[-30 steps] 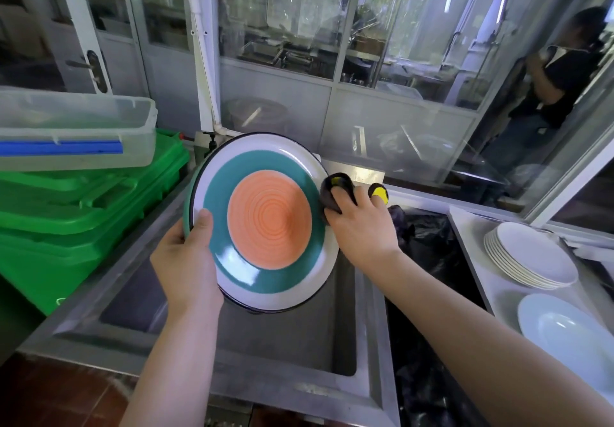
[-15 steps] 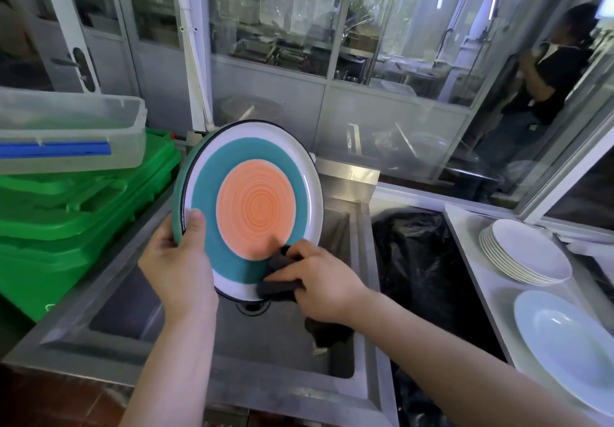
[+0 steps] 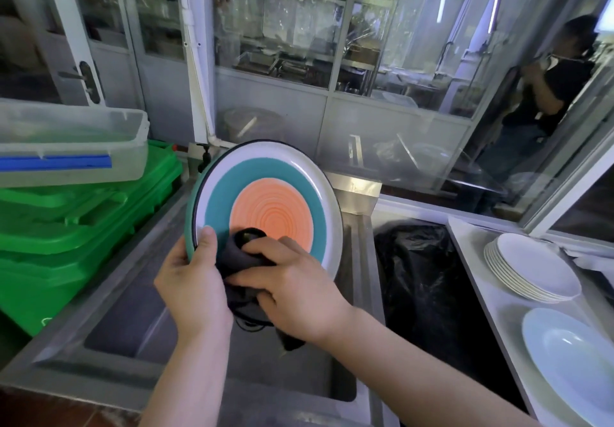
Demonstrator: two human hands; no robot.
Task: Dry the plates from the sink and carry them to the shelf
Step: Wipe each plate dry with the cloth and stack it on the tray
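A round plate with an orange centre, a teal ring and a white rim is held upright over the steel sink. My left hand grips its lower left edge, thumb on the face. My right hand holds a dark cloth bunched against the plate's lower face, next to my left thumb. Part of the cloth hangs below my hands. The plate's bottom edge is hidden behind both hands.
A stack of white plates and a single pale plate lie on the counter at right. A black bag fills the bin beside the sink. Green crates with a clear tub stand at left. A person stands behind glass.
My right hand has wiped the cloth from the plate's upper right edge down round to its lower left, ending beside my left thumb. The plate stays upright in my left hand.
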